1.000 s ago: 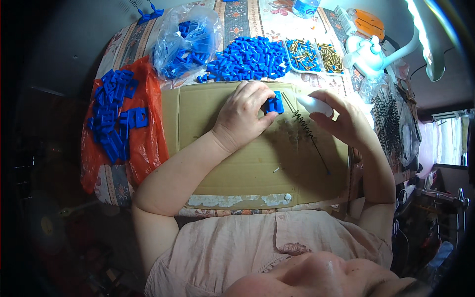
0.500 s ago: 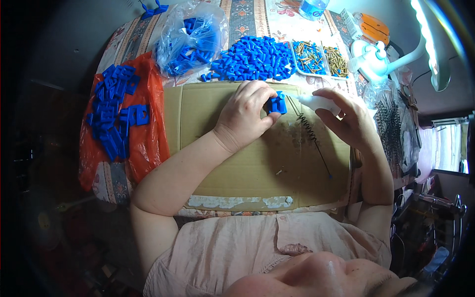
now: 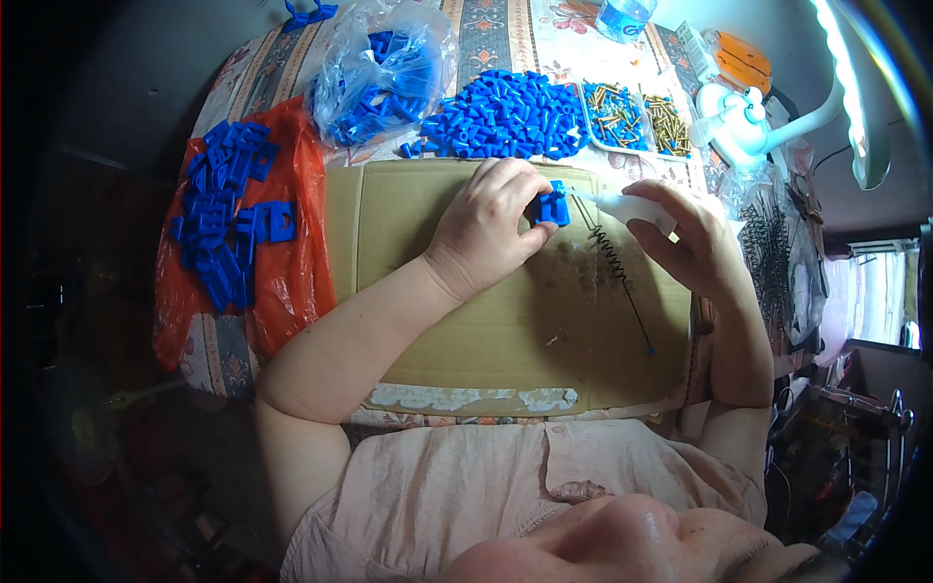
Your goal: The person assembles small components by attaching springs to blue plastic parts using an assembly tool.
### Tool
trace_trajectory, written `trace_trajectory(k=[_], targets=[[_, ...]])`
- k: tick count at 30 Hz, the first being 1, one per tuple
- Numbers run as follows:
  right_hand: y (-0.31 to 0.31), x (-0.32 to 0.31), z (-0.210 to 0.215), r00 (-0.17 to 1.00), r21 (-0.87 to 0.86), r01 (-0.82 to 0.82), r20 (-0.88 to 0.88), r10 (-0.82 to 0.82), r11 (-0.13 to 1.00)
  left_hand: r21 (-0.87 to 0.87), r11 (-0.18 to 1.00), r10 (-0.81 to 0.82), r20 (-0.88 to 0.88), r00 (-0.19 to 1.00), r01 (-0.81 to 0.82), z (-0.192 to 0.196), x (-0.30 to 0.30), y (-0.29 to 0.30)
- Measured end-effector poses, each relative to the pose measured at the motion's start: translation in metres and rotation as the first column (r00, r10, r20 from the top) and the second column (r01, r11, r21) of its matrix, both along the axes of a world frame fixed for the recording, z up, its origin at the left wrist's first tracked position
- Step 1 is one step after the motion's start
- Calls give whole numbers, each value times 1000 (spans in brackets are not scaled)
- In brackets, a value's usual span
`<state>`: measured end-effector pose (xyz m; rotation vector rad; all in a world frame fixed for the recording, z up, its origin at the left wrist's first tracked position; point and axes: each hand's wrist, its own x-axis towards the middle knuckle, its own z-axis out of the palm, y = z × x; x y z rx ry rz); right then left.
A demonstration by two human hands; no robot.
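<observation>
My left hand (image 3: 494,216) pinches a small blue plastic part (image 3: 553,205) between thumb and fingers, just above the cardboard sheet (image 3: 466,330). From the right, my right hand (image 3: 692,233) grips a white squeeze bottle (image 3: 634,211), tilted so its thin tip points left at the upper right of the blue part. Glare hides whether tip and part touch. Between the hands, a black coiled wire spring (image 3: 610,255) lies on the cardboard, with straight ends and a small blue tip at its lower end.
Behind the cardboard sit a heap of blue caps (image 3: 510,115), a divided tray (image 3: 637,121) of brass-coloured and blue pieces, and a clear bag (image 3: 384,78) of blue parts. Blue brackets (image 3: 224,204) lie on red plastic (image 3: 301,233) at left. A white lamp (image 3: 734,121) and black springs (image 3: 765,248) stand right.
The whole view has shifted slightly to the right. Both hands keep their grips, and the bottle's tip shows close to the blue part's upper right.
</observation>
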<state>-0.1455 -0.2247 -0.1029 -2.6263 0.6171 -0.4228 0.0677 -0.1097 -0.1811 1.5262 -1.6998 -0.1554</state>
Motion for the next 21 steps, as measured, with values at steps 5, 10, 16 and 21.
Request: trace_trajectory(k=[5, 10, 16, 21], targets=[[0, 0, -3, 998, -14, -31, 48, 31, 999, 6, 1000, 1, -10, 1000, 0, 2, -2, 3], [0, 1, 2, 999, -60, -45, -4, 45, 997, 15, 1000, 0, -1, 1000, 0, 1, -1, 2], [-3, 4, 8, 996, -84, -92, -18, 90, 992, 22, 1000, -8, -6, 1000, 8, 2, 0, 3], [-3, 3, 6, 996, -75, -91, -26, 89, 993, 18, 1000, -11, -5, 1000, 11, 2, 0, 2]])
